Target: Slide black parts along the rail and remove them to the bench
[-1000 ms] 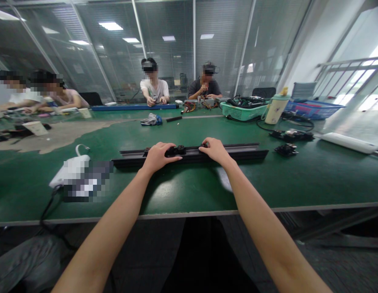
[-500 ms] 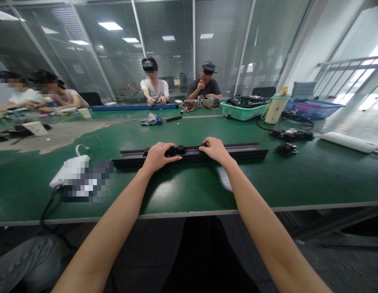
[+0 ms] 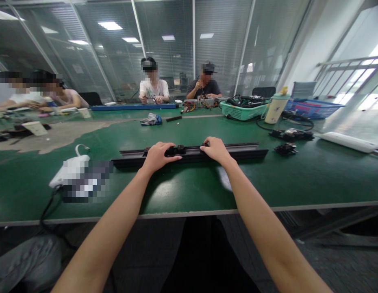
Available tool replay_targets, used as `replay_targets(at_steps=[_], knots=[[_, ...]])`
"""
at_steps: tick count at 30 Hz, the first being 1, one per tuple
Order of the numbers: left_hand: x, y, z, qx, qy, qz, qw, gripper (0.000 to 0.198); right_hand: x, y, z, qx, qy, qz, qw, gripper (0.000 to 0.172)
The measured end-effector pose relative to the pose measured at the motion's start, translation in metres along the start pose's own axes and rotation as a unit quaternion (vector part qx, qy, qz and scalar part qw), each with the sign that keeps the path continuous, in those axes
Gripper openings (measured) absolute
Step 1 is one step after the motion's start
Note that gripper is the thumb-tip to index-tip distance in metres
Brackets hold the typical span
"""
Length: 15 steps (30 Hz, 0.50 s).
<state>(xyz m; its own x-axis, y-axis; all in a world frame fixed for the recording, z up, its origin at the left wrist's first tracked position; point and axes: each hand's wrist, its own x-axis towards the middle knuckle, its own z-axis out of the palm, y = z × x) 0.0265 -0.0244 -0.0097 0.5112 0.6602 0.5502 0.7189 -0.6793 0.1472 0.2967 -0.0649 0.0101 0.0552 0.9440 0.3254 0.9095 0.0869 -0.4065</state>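
A long black rail (image 3: 237, 151) lies across the green table (image 3: 189, 191) in front of me. My left hand (image 3: 157, 156) is curled over the rail left of its middle, fingers wrapped on it beside a small black fitting (image 3: 175, 151) that sits on the rail. My right hand (image 3: 216, 149) grips the rail just right of that fitting, fingertips pressed on a small black part at the top edge. Both forearms reach straight out over the table's near edge.
A white device with a cable (image 3: 71, 171) lies at the left. Small black parts (image 3: 285, 149) and a cream bottle (image 3: 276, 108) stand to the right, near a green basket (image 3: 242, 110) and a blue crate (image 3: 313, 109). Several people sit at the far side.
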Motion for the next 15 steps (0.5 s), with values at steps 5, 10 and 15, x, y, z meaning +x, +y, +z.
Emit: replay_targets(at_steps=[5, 10, 15], knots=[[-0.0002, -0.0004, -0.0001, -0.001, -0.002, 0.0, 1.0, 0.06, 0.0001, 0.0001, -0.001, 0.0, 0.001, 0.005, 1.0, 0.027], [-0.0003, 0.0002, -0.0007, -0.003, -0.003, -0.001, 1.0, 0.059, -0.0003, 0.0001, -0.0014, 0.006, 0.0, 0.013, 1.0, 0.026], [-0.0005, 0.0006, -0.0006, -0.002, 0.0, -0.002, 1.0, 0.06, -0.0008, -0.0001, -0.003, 0.008, 0.0, 0.018, 1.0, 0.026]])
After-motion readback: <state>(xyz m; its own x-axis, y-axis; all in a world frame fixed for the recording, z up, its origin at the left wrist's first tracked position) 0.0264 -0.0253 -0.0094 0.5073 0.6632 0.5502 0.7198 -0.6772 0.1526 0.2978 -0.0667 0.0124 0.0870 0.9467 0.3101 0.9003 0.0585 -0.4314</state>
